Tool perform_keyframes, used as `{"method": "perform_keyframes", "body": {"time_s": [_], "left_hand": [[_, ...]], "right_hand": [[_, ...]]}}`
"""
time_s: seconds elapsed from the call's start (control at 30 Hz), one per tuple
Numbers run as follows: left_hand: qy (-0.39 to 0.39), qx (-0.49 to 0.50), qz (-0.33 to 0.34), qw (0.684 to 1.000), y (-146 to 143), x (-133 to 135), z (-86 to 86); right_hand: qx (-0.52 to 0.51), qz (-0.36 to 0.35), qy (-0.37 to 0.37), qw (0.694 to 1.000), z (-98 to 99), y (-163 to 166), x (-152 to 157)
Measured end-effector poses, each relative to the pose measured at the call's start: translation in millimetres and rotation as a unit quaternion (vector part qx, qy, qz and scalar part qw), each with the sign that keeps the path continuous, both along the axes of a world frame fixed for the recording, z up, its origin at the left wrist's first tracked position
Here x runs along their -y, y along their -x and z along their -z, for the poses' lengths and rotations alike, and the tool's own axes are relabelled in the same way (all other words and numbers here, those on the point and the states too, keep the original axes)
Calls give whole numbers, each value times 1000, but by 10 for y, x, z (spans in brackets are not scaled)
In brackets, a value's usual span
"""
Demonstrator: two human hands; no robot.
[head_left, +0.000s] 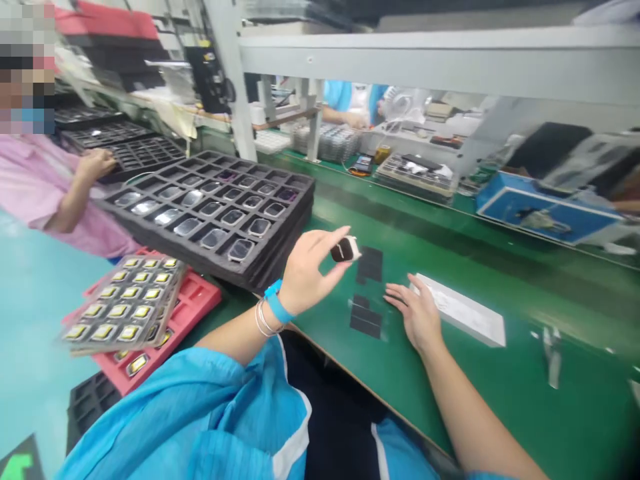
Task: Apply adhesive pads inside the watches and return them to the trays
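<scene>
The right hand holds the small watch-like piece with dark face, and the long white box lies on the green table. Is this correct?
Not quite: the head view shows the left hand, not the right hand, holding the small watch-like piece. The long white box does lie on the green table.

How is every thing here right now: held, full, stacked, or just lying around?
Left hand: pinching the little watch-like piece
Watch-like piece: held up, dark face showing
Right hand: open, by the white box
White box: lying on the table
Black strips: lying flat
Metal tool: lying down, blurred
Dark trays: stacked, top one partly filled
Clear tray: filled, atop the red tray
Red tray: partly covered
</scene>
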State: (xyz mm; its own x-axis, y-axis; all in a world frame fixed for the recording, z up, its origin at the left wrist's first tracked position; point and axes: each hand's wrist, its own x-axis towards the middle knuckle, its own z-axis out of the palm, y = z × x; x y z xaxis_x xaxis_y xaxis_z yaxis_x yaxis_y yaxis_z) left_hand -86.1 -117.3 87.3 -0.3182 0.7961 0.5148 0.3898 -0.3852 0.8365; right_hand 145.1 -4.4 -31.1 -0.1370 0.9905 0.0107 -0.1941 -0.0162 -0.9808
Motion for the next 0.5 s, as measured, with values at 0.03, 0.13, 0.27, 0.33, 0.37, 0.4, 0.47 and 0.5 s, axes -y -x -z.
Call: {"method": "perform_keyframes", "body": {"time_s": [0.03, 0.13, 0.27, 0.33, 0.37, 0.4, 0.47, 0.5], "left_hand": [[-15, -50, -30, 998, 39, 138, -37], [-37, -153, -70, 985, 229, 482, -131], [-63, -253, -174, 949, 886, 639, -299], [-45, -271, -255, 927, 1446, 542, -437], [-15, -275, -297, 914, 1763, 461, -515], [21, -280, -340, 898, 2086, 375, -592], [104, -290, -431, 848, 2683, 256, -723], [134, -307, -455, 825, 2926, 251, -769]], "right_hand": [[6, 1, -1, 1000, 4, 0, 0], [42, 5, 9, 999, 23, -3, -14], [132, 5, 12, 991, 27, 0, -30], [177, -2, 11, 984, 7, 8, -19], [199, -6, 13, 980, -6, 11, -10], [217, -8, 16, 976, -19, 12, -1], [240, -8, 23, 970, -37, 1, 11], [246, -6, 26, 969, -39, -10, 8]]}}
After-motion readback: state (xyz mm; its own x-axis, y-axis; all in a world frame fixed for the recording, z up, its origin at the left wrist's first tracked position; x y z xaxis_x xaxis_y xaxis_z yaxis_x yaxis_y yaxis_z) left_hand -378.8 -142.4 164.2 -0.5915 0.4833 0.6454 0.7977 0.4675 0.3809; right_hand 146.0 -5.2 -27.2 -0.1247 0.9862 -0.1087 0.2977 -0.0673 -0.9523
